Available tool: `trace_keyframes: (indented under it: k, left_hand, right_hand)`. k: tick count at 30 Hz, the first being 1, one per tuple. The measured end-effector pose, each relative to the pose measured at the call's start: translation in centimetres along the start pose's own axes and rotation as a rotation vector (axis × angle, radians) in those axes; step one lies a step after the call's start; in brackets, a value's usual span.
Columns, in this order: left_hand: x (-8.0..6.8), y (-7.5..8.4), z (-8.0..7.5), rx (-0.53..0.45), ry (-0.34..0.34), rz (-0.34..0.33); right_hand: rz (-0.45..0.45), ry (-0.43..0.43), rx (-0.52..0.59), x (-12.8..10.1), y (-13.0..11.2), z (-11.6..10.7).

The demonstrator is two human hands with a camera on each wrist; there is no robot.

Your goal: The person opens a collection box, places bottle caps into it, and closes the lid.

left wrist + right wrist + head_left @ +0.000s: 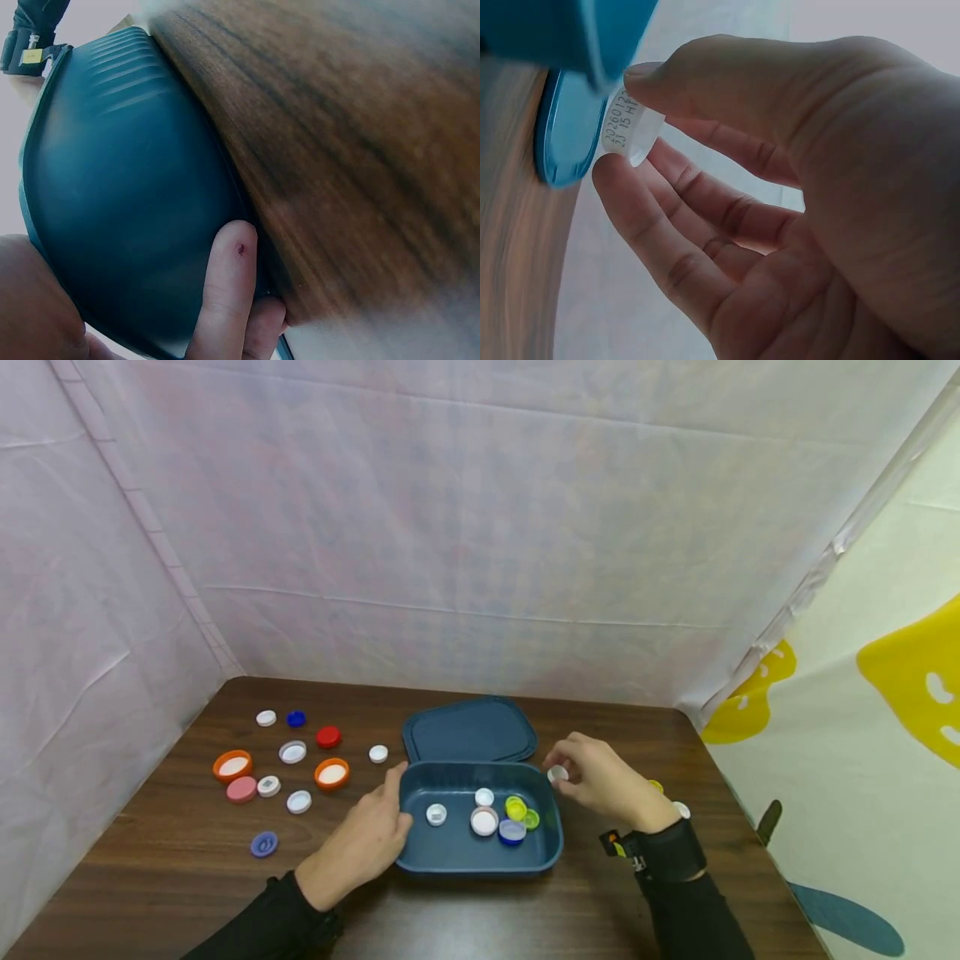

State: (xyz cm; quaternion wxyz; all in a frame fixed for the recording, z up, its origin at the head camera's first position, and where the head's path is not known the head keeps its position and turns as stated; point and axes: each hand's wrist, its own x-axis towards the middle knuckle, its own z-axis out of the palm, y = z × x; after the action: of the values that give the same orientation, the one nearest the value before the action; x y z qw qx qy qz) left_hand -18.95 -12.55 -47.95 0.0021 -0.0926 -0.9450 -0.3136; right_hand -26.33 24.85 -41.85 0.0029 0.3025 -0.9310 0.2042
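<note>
My left hand point(362, 839) grips the left side of a dark blue plastic box point(457, 853). In the left wrist view its fingers point(227, 281) press against the box's outer wall, with the thumb side up at the rim. Between thumb and fingertips, my right hand point(603, 781) pinches a white bottle cap point(622, 124) with printed digits on its side. That cap is held up by the box's right rim. Inside the box lie several caps, among them a small white cap point(436, 814), a yellow cap point(515, 807) and a blue-rimmed cap point(512, 832).
Behind the box lies its matching blue lid point(471, 731). Loose caps are spread on the left of the wooden table point(172, 860), including a red cap point(328, 737), an orange-rimmed cap point(332, 773) and a pink cap point(242, 789). Another white cap point(682, 810) sits beyond my right wrist.
</note>
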Motion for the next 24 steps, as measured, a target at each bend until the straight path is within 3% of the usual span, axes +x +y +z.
trace_keyframes:
  k: [14, 24]
  left_hand:
    - [-0.1, 0.0, -0.1, 0.001, -0.001, 0.007]
    - [-0.1, 0.0, 0.0, -0.001, -0.001, 0.006]
  right_hand:
    - [-0.089, -0.108, 0.046, 0.6, -3.2, 2.0]
    - [-0.097, -0.107, 0.045, 0.5, -3.4, 2.1]
